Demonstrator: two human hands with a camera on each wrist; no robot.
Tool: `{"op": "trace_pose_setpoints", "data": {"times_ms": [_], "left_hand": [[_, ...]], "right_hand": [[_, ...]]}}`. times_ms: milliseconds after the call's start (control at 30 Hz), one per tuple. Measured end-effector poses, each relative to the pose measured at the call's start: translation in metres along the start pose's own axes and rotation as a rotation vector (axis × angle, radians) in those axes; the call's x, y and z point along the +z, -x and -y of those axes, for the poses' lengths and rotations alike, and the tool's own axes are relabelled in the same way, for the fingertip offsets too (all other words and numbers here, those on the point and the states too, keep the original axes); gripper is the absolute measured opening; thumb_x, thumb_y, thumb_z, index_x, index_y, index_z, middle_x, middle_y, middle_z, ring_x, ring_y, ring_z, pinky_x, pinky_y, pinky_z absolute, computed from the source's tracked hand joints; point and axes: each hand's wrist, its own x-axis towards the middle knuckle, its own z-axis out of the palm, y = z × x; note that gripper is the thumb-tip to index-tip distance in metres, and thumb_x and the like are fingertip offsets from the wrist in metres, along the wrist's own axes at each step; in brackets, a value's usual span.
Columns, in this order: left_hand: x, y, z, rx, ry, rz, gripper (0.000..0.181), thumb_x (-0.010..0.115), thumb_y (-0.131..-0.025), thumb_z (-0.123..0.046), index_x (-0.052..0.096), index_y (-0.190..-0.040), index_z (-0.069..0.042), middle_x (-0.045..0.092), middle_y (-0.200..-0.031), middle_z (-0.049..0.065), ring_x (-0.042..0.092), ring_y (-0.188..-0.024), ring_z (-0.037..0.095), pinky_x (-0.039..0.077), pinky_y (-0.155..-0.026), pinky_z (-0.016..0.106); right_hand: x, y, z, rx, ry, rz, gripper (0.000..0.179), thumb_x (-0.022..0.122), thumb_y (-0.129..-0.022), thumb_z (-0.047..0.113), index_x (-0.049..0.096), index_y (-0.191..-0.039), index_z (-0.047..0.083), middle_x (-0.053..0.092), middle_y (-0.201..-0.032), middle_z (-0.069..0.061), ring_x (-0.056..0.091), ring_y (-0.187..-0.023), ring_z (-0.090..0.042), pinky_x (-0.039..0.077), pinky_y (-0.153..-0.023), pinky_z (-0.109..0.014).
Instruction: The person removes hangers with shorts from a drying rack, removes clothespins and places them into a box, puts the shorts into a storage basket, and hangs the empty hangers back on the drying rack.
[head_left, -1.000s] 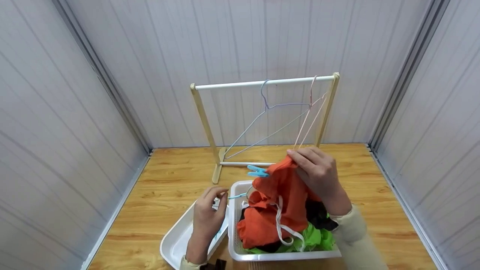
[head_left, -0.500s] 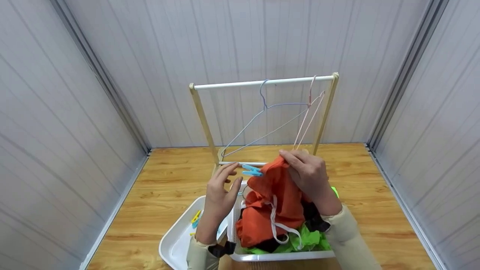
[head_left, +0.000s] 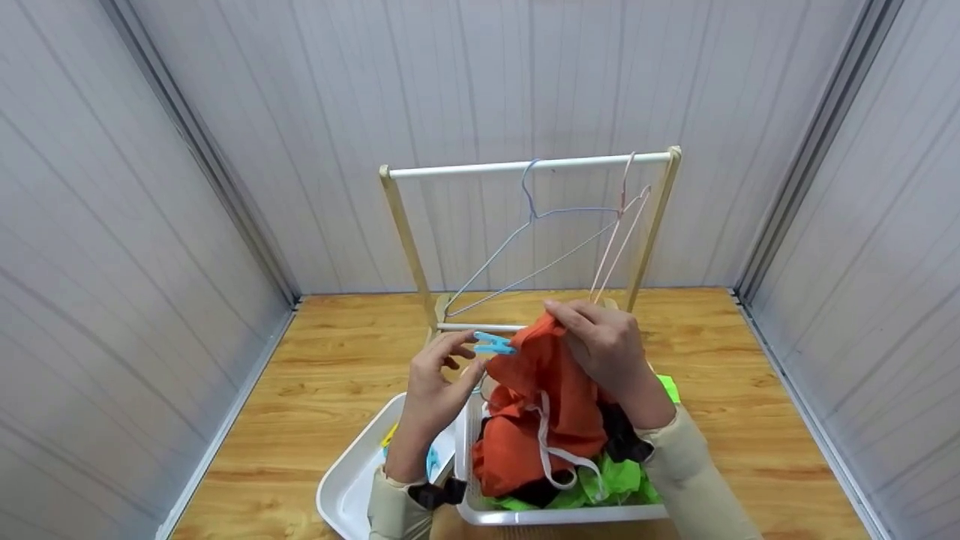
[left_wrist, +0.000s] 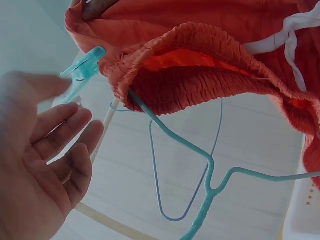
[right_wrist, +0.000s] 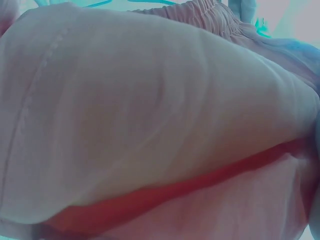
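Orange shorts (head_left: 547,442) with a gathered waistband and white drawstring (head_left: 546,435) hang over the basket. My right hand (head_left: 604,349) pinches their upper edge between thumb and fingers. A light-blue clothespin (head_left: 493,344) is clipped on the waistband's corner. My left hand (head_left: 435,386) is beside it, fingers loosely bent and thumb apart; in the left wrist view a blurred digit overlaps the handle of the clothespin (left_wrist: 82,75). One arm of a teal hanger (left_wrist: 185,142) goes into the waistband by the clothespin. Pale, washed-out cloth (right_wrist: 125,110) fills the right wrist view.
A white basket (head_left: 555,517) holds bright green cloth (head_left: 619,484) and black cloth under the shorts. Left of it lies a white tray (head_left: 345,480) with yellow and blue clothespins. Behind stands a rack (head_left: 465,171) bearing a bluish hanger (head_left: 491,259) and a pink hanger (head_left: 621,232).
My left hand let go of the teal hanger's hook and rose to the clothespin's handles. My right hand shifted slightly left with the shorts.
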Motion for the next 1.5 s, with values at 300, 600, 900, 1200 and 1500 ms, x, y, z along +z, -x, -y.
{"op": "trace_pose_setpoints", "data": {"times_ms": [300,600,900,1200,1500], "left_hand": [[-0.002,-0.006,-0.025,0.17,0.152,-0.113,0.017,0.074,-0.073,0.016,0.064,-0.079,0.003,0.052,-0.067,0.012,0.048,-0.057,0.025,0.039,-0.047,0.04],[-0.003,0.0,-0.005,0.242,0.274,-0.11,0.028,0.067,-0.073,0.025,0.058,-0.072,-0.001,0.05,-0.063,0.007,0.048,-0.046,0.014,0.038,-0.04,0.021],[-0.037,0.016,0.001,0.177,0.188,-0.151,0.024,0.066,-0.076,0.024,0.058,-0.073,0.001,0.05,-0.062,0.008,0.049,-0.045,0.013,0.037,-0.039,0.02],[-0.055,0.068,0.016,-0.139,-0.018,-0.154,0.018,0.071,-0.078,0.015,0.059,-0.078,0.002,0.051,-0.063,0.007,0.046,-0.05,0.014,0.04,-0.042,0.025],[-0.069,0.103,0.043,-0.385,0.145,-0.247,0.011,0.064,-0.084,0.017,0.057,-0.083,0.007,0.053,-0.064,0.013,0.054,-0.051,0.024,0.045,-0.047,0.025]], "right_hand": [[0.002,-0.001,0.003,0.003,0.011,0.005,0.024,0.059,-0.098,0.022,0.071,-0.116,0.01,0.071,-0.093,-0.006,0.064,-0.06,-0.019,0.052,-0.051,-0.033],[0.002,0.001,0.002,0.024,0.008,0.001,0.023,0.059,-0.098,0.02,0.072,-0.115,0.011,0.071,-0.092,-0.006,0.066,-0.062,-0.021,0.053,-0.052,-0.035],[-0.002,0.003,-0.002,0.067,0.017,-0.017,0.023,0.059,-0.098,0.021,0.072,-0.115,0.012,0.07,-0.089,-0.004,0.061,-0.059,-0.022,0.049,-0.048,-0.036],[-0.004,0.008,0.001,0.068,0.038,-0.017,0.023,0.06,-0.098,0.022,0.072,-0.115,0.012,0.068,-0.084,-0.004,0.057,-0.054,-0.019,0.046,-0.044,-0.034],[-0.005,0.007,0.006,0.053,0.041,0.008,0.024,0.059,-0.098,0.024,0.072,-0.112,0.01,0.068,-0.084,-0.005,0.056,-0.05,-0.018,0.046,-0.043,-0.031]]}}
